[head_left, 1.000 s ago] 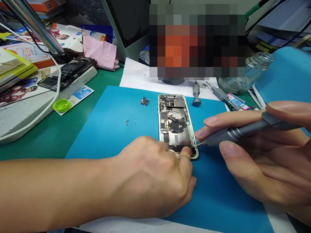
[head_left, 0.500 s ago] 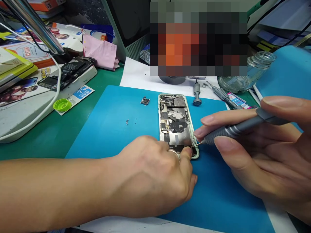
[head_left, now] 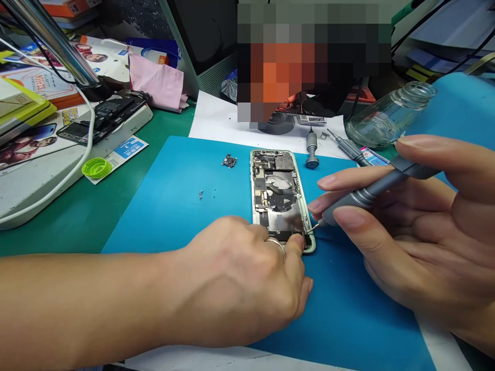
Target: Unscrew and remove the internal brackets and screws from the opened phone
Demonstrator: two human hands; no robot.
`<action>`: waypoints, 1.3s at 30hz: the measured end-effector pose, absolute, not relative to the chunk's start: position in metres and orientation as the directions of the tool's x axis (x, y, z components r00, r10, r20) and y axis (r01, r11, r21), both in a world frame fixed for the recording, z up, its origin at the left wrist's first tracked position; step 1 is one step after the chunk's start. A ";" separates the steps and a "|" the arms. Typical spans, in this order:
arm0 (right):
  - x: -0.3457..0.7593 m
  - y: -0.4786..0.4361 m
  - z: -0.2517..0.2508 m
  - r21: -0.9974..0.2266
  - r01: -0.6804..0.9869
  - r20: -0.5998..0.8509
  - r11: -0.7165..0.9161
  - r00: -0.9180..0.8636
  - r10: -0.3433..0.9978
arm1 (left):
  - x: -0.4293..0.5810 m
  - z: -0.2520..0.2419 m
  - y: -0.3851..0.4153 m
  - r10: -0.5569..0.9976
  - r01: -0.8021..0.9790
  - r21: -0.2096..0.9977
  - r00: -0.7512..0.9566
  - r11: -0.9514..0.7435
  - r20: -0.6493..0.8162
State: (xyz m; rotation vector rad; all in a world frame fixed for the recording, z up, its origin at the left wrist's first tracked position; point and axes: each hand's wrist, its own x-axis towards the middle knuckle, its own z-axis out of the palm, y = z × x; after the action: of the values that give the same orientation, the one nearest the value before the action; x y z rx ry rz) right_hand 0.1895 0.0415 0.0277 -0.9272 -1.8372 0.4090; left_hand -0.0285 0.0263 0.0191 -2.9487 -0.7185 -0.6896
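Note:
An opened smartphone (head_left: 285, 219) with its inner boards bare lies on the blue mat (head_left: 185, 226). My left hand (head_left: 247, 283), closed and wearing a ring, holds the phone's lower end, a fingertip pressing near its bottom right corner; the other fingertips are partly hidden. A grey precision screwdriver (head_left: 365, 195) is pinched in my right hand (head_left: 417, 232). Its thin tip reaches the phone's lower right edge beside my left fingertip; the exact contact point is too small to tell. Left of the phone lie a small dark component (head_left: 229, 161) and a tiny metal part (head_left: 200, 195).
Behind the phone are a second screwdriver (head_left: 312, 149), another grey tool (head_left: 348, 147) and a tilted glass jar (head_left: 389, 116). A lime green cap (head_left: 96, 168), a dark phone assembly (head_left: 104, 117) and a lamp post (head_left: 69, 41) with a white cable are at left.
My right hand has shifted slightly left, and the screwdriver's rear end has swung up and left while its tip stays at the phone's edge. My left hand keeps its place on the phone.

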 end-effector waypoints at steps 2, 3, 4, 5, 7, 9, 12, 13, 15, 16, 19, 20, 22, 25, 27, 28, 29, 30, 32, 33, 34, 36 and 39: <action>0.189 0.044 0.029 -0.567 0.407 0.673 0.716 -0.272 0.688 | -0.029 0.020 0.026 0.434 0.445 0.078 0.796 -0.892 0.423; 0.188 0.046 0.030 -0.533 0.403 0.691 0.744 -0.301 0.657 | -0.029 0.020 0.026 0.436 0.445 0.082 0.796 -0.892 0.420; 0.188 0.047 0.030 -0.512 0.406 0.696 0.757 -0.321 0.642 | -0.030 0.020 0.025 0.438 0.444 0.087 0.798 -0.892 0.414; 0.189 0.048 0.031 -0.498 0.411 0.698 0.763 -0.333 0.635 | -0.030 0.020 0.025 0.441 0.445 0.093 0.799 -0.891 0.409; 0.190 0.048 0.031 -0.485 0.408 0.700 0.773 -0.348 0.623 | -0.030 0.020 0.025 0.446 0.443 0.108 0.799 -0.890 0.402; 0.192 0.047 0.032 -0.487 0.397 0.702 0.778 -0.352 0.620 | -0.030 0.020 0.025 0.450 0.444 0.116 0.796 -0.889 0.404; 0.192 0.045 0.032 -0.498 0.376 0.693 0.781 -0.369 0.619 | -0.029 0.020 0.025 0.450 0.437 0.128 0.797 -0.890 0.403; 0.191 0.044 0.032 -0.508 0.375 0.683 0.775 -0.372 0.628 | -0.029 0.021 0.026 0.450 0.436 0.131 0.798 -0.890 0.401; 0.190 0.044 0.031 -0.530 0.363 0.668 0.766 -0.377 0.641 | -0.029 0.021 0.025 0.449 0.430 0.141 0.800 -0.892 0.397; 0.190 0.044 0.031 -0.536 0.353 0.667 0.767 -0.380 0.641 | -0.029 0.021 0.025 0.452 0.432 0.144 0.800 -0.890 0.394; 0.189 0.045 0.034 -0.527 0.317 0.681 0.789 -0.399 0.614 | -0.031 0.021 0.024 0.460 0.435 0.156 0.802 -0.887 0.380; 0.189 0.046 0.035 -0.519 0.308 0.687 0.797 -0.404 0.603 | -0.031 0.021 0.024 0.461 0.435 0.157 0.803 -0.886 0.377; 0.190 0.046 0.038 -0.514 0.295 0.691 0.806 -0.414 0.592 | -0.031 0.021 0.024 0.458 0.430 0.160 0.807 -0.889 0.374; 0.195 0.046 0.042 -0.531 0.287 0.688 0.797 -0.402 0.604 | -0.031 0.022 0.024 0.458 0.432 0.158 0.804 -0.888 0.379; 0.197 0.046 0.044 -0.545 0.297 0.655 0.784 -0.432 0.620 | -0.030 0.021 0.024 0.459 0.434 0.154 0.803 -0.888 0.380; 0.198 0.046 0.044 -0.547 0.308 0.634 0.778 -0.455 0.625 | -0.030 0.021 0.024 0.458 0.435 0.151 0.803 -0.888 0.381; 0.197 0.047 0.044 -0.545 0.319 0.618 0.775 -0.471 0.629 | -0.030 0.021 0.024 0.457 0.435 0.150 0.803 -0.888 0.381; 0.196 0.047 0.043 -0.540 0.329 0.618 0.775 -0.471 0.630 | -0.030 0.020 0.024 0.457 0.434 0.150 0.803 -0.888 0.382; 0.193 0.047 0.039 -0.543 0.340 0.643 0.768 -0.419 0.641 | -0.030 0.020 0.024 0.458 0.436 0.149 0.801 -0.888 0.386; 0.191 0.046 0.037 -0.550 0.341 0.660 0.763 -0.383 0.647 | -0.030 0.020 0.024 0.455 0.432 0.150 0.804 -0.889 0.383; 0.190 0.045 0.036 -0.560 0.345 0.670 0.753 -0.347 0.656 | -0.030 0.020 0.023 0.457 0.434 0.150 0.804 -0.889 0.382; 0.190 0.043 0.033 -0.596 0.350 0.648 0.723 -0.324 0.690 | -0.029 0.020 0.022 0.467 0.447 0.146 0.798 -0.882 0.380; 0.196 0.041 0.032 -0.638 0.338 0.593 0.692 -0.359 0.721 | -0.026 0.018 0.022 0.476 0.456 0.148 0.790 -0.877 0.387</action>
State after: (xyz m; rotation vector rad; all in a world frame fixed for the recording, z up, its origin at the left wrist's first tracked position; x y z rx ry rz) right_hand 0.1958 0.0406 0.0323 -0.8181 -1.9639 0.5141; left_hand -0.0259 0.0216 0.0184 -3.0160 -0.7861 -0.6711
